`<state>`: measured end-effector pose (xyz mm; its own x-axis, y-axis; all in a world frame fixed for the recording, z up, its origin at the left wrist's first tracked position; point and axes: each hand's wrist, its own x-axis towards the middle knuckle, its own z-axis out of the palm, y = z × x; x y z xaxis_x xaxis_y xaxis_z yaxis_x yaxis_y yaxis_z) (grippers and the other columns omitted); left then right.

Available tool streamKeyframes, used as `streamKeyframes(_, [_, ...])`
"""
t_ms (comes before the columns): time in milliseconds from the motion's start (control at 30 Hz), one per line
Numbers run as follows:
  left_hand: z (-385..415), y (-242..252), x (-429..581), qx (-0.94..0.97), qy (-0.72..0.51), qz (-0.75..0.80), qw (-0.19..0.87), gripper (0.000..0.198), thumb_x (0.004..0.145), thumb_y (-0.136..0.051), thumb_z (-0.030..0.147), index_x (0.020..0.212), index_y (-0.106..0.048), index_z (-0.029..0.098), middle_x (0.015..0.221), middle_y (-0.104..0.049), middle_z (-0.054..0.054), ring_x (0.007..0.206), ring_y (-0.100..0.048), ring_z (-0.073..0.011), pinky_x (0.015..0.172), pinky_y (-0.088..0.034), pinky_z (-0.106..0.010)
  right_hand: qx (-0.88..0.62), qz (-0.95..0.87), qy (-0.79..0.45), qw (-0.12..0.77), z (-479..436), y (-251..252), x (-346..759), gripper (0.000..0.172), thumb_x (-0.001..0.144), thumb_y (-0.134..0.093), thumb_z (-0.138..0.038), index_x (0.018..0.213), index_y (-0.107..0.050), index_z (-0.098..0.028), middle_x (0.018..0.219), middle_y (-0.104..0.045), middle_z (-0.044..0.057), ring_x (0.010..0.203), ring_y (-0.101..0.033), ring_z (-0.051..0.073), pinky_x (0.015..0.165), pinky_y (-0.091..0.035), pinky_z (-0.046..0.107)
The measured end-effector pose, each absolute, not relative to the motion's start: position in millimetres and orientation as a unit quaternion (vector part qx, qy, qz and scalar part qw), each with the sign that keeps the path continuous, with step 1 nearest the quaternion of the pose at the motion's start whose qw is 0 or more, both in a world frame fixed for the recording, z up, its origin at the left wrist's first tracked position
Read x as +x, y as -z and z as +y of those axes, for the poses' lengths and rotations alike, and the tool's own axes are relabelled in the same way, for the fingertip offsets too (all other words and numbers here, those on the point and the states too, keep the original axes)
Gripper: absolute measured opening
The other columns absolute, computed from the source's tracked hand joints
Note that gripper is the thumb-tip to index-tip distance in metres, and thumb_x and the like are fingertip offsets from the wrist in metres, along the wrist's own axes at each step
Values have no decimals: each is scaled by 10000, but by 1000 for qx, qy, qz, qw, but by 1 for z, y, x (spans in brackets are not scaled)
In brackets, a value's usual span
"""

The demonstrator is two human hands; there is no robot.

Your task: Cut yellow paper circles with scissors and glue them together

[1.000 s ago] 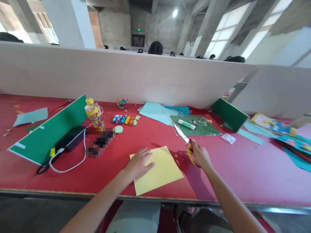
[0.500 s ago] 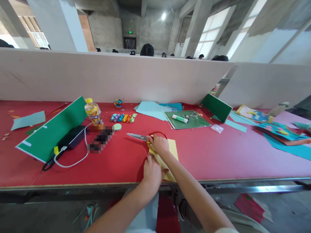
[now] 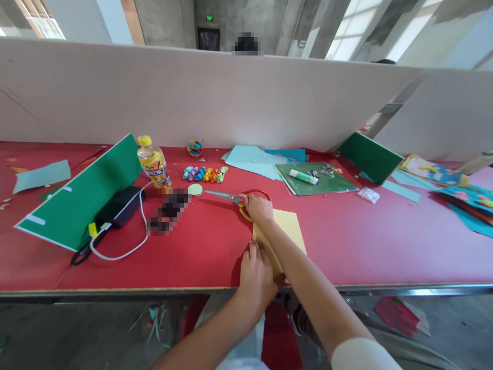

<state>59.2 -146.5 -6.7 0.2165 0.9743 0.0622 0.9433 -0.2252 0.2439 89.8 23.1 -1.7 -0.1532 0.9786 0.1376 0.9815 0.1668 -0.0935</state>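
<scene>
Left hand (image 3: 257,270), nearest the table's front edge: fingers slightly bent, resting on the near left part of one yellow sheet (image 3: 290,226); whether it pinches the paper cannot be told. The sheet is plain, pale and straight-edged on its right side; its left side curls upward under the right forearm. It lies on the table close to the front edge, partly hidden by both arms. Right hand (image 3: 260,208), beyond the left and across it: fingers curled around the handles of one pair of scissors (image 3: 224,196), silver blades together and pointing left, one loop red, the other yellow.

The table (image 3: 200,252) is red, paler and pinkish toward the right. On its left side, a black box (image 3: 119,207) with a white cable (image 3: 144,221) stands before the first of two green boards (image 3: 80,205). Beside the box are a pixelated patch, one yellow-capped bottle (image 3: 154,167) and one pale green disc (image 3: 195,190).

Farther back lie a row of coloured twisted pieces (image 3: 208,174), too small to count surely, one multicoloured ball (image 3: 194,148), light blue paper (image 3: 250,160), and a green sheet (image 3: 335,185) bearing one glue stick (image 3: 303,177). One clear packet (image 3: 368,195) lies near the second green board (image 3: 372,158).

Behind rises a white partition (image 3: 215,97); beyond it, one dark doorway (image 3: 208,39), one lit green sign (image 3: 209,18) and grey concrete walls (image 3: 246,18).
</scene>
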Motion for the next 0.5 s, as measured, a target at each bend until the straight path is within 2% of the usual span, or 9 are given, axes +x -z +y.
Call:
streamKeyframes(100, [-164,17,51,771,-139,615,84,824,772,-415,633,1281,-430,-14,1326,-424,-238,1218,-399,-334,943,-391,-444,-660,-746,16,93,46,5,91,581,921,-199,-516,937,-639,-137,784,-687,134,769,-656,258,651,-445,309])
streamKeyframes(200, [-186,26,43,782,-161,598,65,795,779,-360,657,1259,-481,36,1314,-455,-197,1207,-430,-314,950,-396,-436,-672,-733,18,109,65,8,91,572,915,-225,-524,924,-647,-137,785,-686,133,777,-654,263,662,-440,315])
streamKeyframes(400, [-213,42,23,799,-241,550,-27,542,828,-431,495,1204,-549,123,1237,-561,-94,1112,-529,-231,884,-455,-361,-708,-686,10,166,88,3,93,561,919,-234,-505,903,-647,-125,767,-682,143,746,-650,262,617,-423,308])
streamKeyframes(500, [-211,44,12,792,-286,539,-26,348,860,-457,323,1172,-567,214,1168,-621,-7,1038,-570,-185,861,-467,-317,-727,-656,-4,200,88,-8,106,585,930,-180,-482,916,-646,-128,811,-682,148,755,-645,258,589,-405,294])
